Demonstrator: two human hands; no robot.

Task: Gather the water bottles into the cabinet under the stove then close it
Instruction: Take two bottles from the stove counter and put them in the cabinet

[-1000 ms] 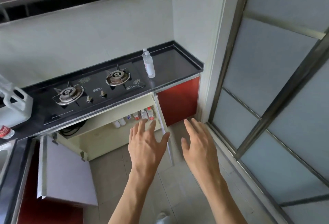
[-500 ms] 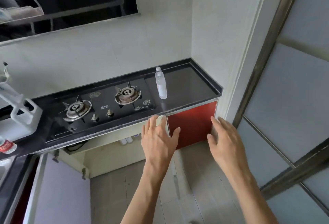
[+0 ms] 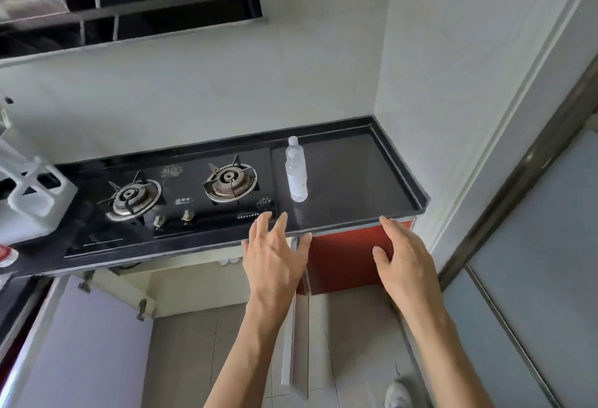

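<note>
Head view: my left hand (image 3: 275,257) and right hand (image 3: 403,263) both hang in front of the counter's front edge, fingers spread and slack, nothing held in either. The water bottle (image 3: 296,170) stands upright on the black countertop (image 3: 349,174), at about twelve o'clock from my left hand and eleven o'clock from my right, just beside the stove (image 3: 181,194) on its right.

As I judge it, the chief risk is tipping that bottle. It is tall and narrow, and a fast reach that strikes the neck or the cap would knock it over, perhaps rolling it toward the right burner (image 3: 230,181) at its nine o'clock or off the front lip. Clear plastic is also slick and thin; a hard squeeze could buckle it, a loose one let it slide. A second risk is the open cabinet door (image 3: 296,336) standing edge-on below my left wrist, at six o'clock: I could bump it while lowering the bottle into the cabinet (image 3: 194,287).

The bottle is clear with a pale cap, seemingly filled, its label faint.
</note>
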